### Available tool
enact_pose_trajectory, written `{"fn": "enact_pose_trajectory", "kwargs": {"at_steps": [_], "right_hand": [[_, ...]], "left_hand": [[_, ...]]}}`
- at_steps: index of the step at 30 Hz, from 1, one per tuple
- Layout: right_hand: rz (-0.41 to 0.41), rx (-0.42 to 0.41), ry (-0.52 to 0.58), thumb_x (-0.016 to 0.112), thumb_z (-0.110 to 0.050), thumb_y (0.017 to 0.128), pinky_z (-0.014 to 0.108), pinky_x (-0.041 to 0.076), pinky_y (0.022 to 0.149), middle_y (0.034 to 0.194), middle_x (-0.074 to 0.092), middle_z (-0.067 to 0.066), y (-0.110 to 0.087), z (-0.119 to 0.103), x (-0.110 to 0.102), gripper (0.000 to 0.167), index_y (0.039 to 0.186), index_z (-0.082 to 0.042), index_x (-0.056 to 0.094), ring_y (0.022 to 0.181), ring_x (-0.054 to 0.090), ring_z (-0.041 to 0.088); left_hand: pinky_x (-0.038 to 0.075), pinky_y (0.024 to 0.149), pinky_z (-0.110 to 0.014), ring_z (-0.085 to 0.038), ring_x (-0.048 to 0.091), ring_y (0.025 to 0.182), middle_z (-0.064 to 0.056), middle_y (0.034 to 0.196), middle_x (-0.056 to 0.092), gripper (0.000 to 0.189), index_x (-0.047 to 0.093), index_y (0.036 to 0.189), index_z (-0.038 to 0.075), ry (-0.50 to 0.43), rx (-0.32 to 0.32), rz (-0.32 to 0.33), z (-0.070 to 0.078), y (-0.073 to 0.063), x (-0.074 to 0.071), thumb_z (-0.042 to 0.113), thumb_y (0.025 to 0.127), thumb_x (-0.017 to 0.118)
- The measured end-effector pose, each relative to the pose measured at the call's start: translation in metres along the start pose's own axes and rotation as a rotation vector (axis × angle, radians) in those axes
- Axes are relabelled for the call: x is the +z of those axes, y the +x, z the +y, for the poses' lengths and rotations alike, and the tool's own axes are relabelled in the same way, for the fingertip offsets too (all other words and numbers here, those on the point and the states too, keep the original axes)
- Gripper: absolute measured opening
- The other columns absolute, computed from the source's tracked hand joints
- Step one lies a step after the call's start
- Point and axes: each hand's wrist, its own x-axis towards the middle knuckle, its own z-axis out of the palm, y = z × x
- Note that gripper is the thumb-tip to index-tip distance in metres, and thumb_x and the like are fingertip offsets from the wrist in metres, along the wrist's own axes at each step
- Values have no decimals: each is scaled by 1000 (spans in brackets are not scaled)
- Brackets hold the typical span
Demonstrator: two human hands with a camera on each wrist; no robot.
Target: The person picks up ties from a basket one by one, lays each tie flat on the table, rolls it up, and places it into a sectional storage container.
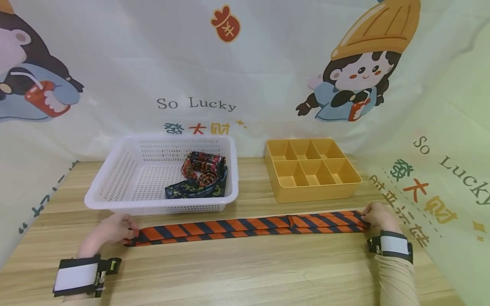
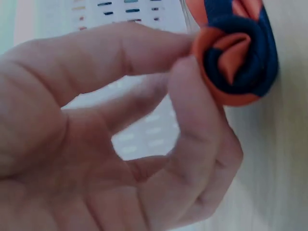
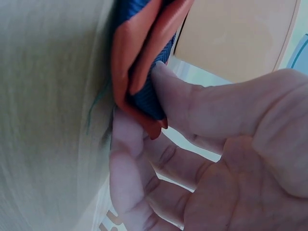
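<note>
An orange and navy striped necktie (image 1: 245, 227) lies stretched sideways across the wooden table, folded lengthwise into a long strip. At its left end my left hand (image 1: 115, 228) pinches the fabric. The left wrist view shows that end of the necktie (image 2: 236, 60) wound into a small roll, with thumb and fingertips against its side. My right hand (image 1: 379, 216) holds the opposite end. In the right wrist view, the thumb and fingers grip the folded layers of the necktie (image 3: 139, 62), with a loose green thread beside them.
Behind the necktie stands a white perforated basket (image 1: 99, 178) with several patterned neckties (image 1: 206, 176), one of them rolled. Right of it is a yellow organizer box (image 1: 314, 193) with several compartments. A printed cloth (image 1: 260, 85) hangs behind and along the sides of the table.
</note>
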Motion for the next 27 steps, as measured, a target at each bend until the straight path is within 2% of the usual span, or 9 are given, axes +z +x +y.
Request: {"fn": "enact_pose_trajectory", "kwargs": {"at_steps": [3,5,6,9,11,15,18,21,27], "right_hand": [[7,-4,-1,58,-11,86,28,39,59,78,58,15,-1,0,0,18,93,6,57,73,55,26],[10,-6,2,58,-10,86,28,39,59,78,58,15,-1,1,1,18,93,6,57,73,55,26],[12,-6,1,58,-10,86,28,39,59,78,58,15,-1,1,1,18,93,6,57,74,55,26],[14,2,3,58,-10,86,28,39,60,80,58,16,0,1,1,17,92,6,58,75,54,27],[14,10,3,58,-10,86,29,39,60,80,57,16,0,1,1,17,92,6,58,76,54,27],[-5,15,9,58,-9,87,30,39,61,82,57,16,1,1,2,16,92,6,57,77,53,28],[-18,15,13,57,-8,87,30,40,62,82,56,16,2,1,2,15,92,6,56,77,53,27],[-19,14,2,57,-9,88,29,40,61,82,57,15,3,0,2,15,92,5,57,77,53,27],[-11,5,-7,58,-9,87,29,39,61,82,57,16,3,0,2,15,91,5,57,76,53,27]], "left_hand": [[53,58,-24,-9,59,63,-18,85,57,30,46,98,-15,-109,-47,-2,-5,0,-2,-1,79,64],[52,59,-23,-9,57,64,-16,84,55,33,46,98,-16,-117,-79,-9,-8,0,-4,4,80,67],[51,60,-23,-9,56,65,-14,83,56,33,48,98,-15,-114,-88,-16,-10,0,-4,6,81,68],[44,58,-23,-10,51,64,-3,70,54,21,56,79,-2,-70,-97,-23,-14,-1,-5,14,83,68],[37,56,-23,-11,46,60,4,61,49,25,51,66,8,-32,-106,-18,-14,-1,-5,18,82,68],[32,54,-24,-12,43,57,6,57,41,35,40,58,17,40,-122,27,-5,1,1,22,80,67],[31,52,-25,-13,42,55,5,56,41,34,42,56,16,93,-108,92,7,2,9,18,79,67],[31,50,-25,-13,42,52,5,52,44,28,52,54,11,102,-74,141,18,2,17,12,76,69],[40,50,-25,-11,49,53,4,53,53,19,65,64,0,99,32,100,27,1,19,10,79,70]]}}
